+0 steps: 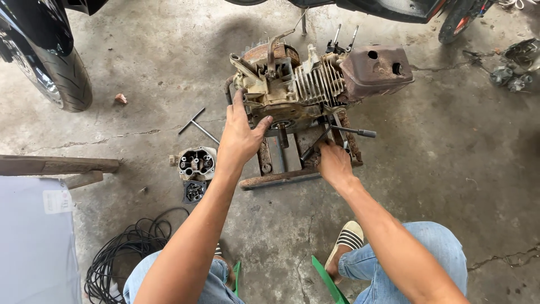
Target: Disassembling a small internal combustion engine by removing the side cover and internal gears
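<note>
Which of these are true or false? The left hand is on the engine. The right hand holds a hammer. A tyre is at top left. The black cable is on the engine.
1. The left hand rests on the engine: true.
2. The right hand holds a hammer: false, it grips a T-handle wrench.
3. A tyre is at top left: true.
4. The black cable lies on the engine: false, it lies coiled on the floor.
</note>
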